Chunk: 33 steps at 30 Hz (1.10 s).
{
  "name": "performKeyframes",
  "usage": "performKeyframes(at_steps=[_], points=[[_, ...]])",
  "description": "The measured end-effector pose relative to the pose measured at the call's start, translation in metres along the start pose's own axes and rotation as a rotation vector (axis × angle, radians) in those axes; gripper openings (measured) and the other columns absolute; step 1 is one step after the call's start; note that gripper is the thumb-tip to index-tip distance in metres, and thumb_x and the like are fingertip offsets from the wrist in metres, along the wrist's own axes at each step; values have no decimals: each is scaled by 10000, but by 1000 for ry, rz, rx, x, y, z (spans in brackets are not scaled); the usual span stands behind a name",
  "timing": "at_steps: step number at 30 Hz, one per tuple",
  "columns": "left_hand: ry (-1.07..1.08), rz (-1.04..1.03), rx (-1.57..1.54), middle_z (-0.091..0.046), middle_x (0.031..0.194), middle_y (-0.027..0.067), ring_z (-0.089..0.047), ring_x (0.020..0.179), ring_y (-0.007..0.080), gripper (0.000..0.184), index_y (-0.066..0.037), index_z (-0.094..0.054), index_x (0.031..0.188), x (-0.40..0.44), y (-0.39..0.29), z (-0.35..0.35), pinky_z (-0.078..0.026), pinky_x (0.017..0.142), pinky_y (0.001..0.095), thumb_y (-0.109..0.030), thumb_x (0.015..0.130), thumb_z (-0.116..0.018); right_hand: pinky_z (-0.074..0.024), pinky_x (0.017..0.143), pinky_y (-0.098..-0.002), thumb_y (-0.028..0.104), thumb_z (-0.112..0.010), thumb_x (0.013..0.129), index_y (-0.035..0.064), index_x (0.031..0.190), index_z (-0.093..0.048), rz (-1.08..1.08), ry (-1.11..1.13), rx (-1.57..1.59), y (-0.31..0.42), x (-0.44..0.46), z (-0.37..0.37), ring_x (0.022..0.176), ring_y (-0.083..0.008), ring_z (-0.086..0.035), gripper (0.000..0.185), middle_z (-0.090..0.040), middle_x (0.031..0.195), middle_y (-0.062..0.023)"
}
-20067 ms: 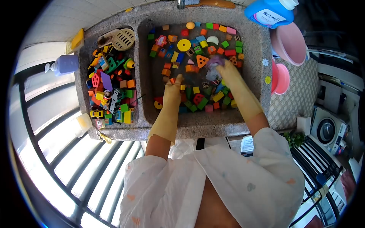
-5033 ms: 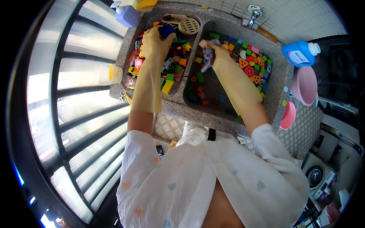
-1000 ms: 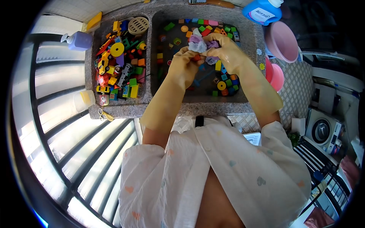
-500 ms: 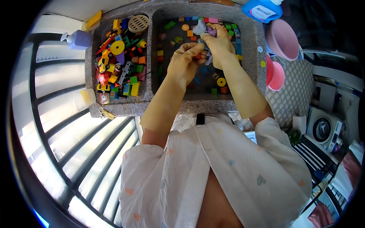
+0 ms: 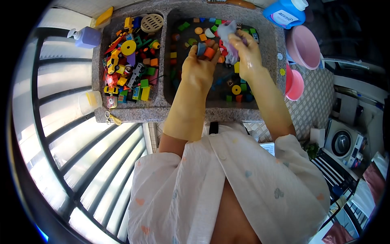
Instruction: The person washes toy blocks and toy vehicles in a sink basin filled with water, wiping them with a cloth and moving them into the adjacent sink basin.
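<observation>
My left hand (image 5: pixel 197 71), in a pale yellow rubber glove, is turned palm up over the right basin, its fingers curled round a blue block (image 5: pixel 201 49) and an orange block (image 5: pixel 209 53). Beside it, my gloved right hand (image 5: pixel 248 55) grips a wet, bunched purple-grey cloth (image 5: pixel 228 34), which hangs down close to the left fingertips. Below both hands, many small coloured blocks lie in dark water, among them a yellow ring-shaped piece (image 5: pixel 236 90) and an orange round piece (image 5: pixel 198 30).
Left of the divider, a stone basin (image 5: pixel 162 91) holds a heap of toys, with a yellow toy car (image 5: pixel 113 62) and a drain cover (image 5: pixel 152 23). A purple pump bottle (image 5: pixel 88 37) stands at the left rim. At right are a blue detergent bottle (image 5: pixel 285 14) and pink basins (image 5: pixel 304 48).
My hands have moved apart. The left has turned palm up, exposing the blue and orange blocks; the right has lifted the cloth, which now hangs more spread out.
</observation>
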<state>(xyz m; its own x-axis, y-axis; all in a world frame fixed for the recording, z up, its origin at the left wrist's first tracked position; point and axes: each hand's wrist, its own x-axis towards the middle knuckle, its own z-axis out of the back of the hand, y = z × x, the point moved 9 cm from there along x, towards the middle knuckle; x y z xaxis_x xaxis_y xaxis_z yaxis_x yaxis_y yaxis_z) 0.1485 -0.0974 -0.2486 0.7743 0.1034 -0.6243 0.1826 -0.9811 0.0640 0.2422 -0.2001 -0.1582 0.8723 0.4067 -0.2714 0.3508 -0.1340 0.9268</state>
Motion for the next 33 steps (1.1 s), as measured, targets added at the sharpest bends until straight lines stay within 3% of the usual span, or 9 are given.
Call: performKeyframes(at_steps=[3, 5, 12, 14, 16, 20, 27, 30, 33], points=[[-146, -501, 1725, -672, 1322, 135, -651, 1190, 190, 471, 5, -489, 1429, -57, -21, -61, -513, 976, 293, -137, 1002, -628, -562, 844, -354, 160, -746, 896, 37, 1237, -636, 250, 31, -793, 16, -28, -25, 959, -214, -684, 379, -710, 1087, -94], [-151, -524, 1674, -677, 1314, 133, -660, 1164, 175, 548, -15, -449, 1484, -32, -17, -28, -521, 956, 291, -127, 987, -650, -508, 989, -439, 67, -735, 842, 53, 1206, -638, 469, -51, -1033, 18, -39, -37, 1153, -351, -621, 376, -685, 1194, -117], [-92, -155, 775, -619, 1368, 58, -608, 1118, 167, 534, -154, -401, 1580, -10, 5, 32, -506, 927, 289, -92, 1062, -516, -508, 969, -470, 68, -730, 820, 57, 1167, -624, 296, 19, -1147, -13, -37, -34, 1127, -380, -623, 363, -673, 1146, -170], [-186, -388, 1755, -653, 1312, 58, -626, 1078, 172, 476, -147, -456, 1542, -29, -3, 13, -512, 907, 300, -134, 1070, -519, -509, 981, -465, 148, -719, 870, 82, 1250, -597, 182, -62, -1220, -23, -32, -23, 1159, -369, -624, 405, -672, 1187, -170], [-202, -137, 287, -676, 1278, 58, -629, 1133, 174, 407, -55, -588, 1382, 0, 16, 53, -493, 937, 301, -310, 1065, -578, -512, 988, -465, 176, -703, 889, 91, 1301, -572, 155, -84, -1259, -29, -28, -22, 1177, -370, -624, 441, -671, 1201, -175], [-221, -234, 566, -649, 1333, 78, -600, 1196, 173, 437, -44, -579, 1380, 30, 2, 85, -451, 995, 286, -329, 1050, -608, -536, 927, -485, 209, -676, 921, 178, 1392, -520, -39, -217, -1268, -54, -15, 0, 1140, -381, -659, 497, -669, 1261, -150], [51, -568, 1034, -664, 1242, 90, -652, 1090, 205, 297, -53, -570, 1264, -24, -52, 17, -519, 939, 313, -194, 1015, -649, -521, 980, -453, 62, -654, 911, 151, 1358, -594, 499, 364, -1201, -30, -31, -69, 1140, -373, -646, 459, -658, 1274, -153], [-191, -248, 387, -682, 1145, 104, -666, 1021, 222, 235, -71, -581, 1189, -26, -72, 30, -566, 893, 341, -149, 986, -669, -522, 963, -378, 11, -649, 926, 86, 1300, -643, 343, 193, -830, -32, -30, -50, 1094, -294, -680, 382, -711, 1155, -113], [-181, -611, 909, -690, 884, 67, -667, 792, 156, 246, -42, -625, 1061, -68, -148, -22, -573, 739, 276, -222, 943, -747, -519, 943, -318, 58, -660, 964, 67, 1312, -640, 82, 130, -572, -44, -20, -23, 1064, -192, -684, 349, -711, 1183, -68]])
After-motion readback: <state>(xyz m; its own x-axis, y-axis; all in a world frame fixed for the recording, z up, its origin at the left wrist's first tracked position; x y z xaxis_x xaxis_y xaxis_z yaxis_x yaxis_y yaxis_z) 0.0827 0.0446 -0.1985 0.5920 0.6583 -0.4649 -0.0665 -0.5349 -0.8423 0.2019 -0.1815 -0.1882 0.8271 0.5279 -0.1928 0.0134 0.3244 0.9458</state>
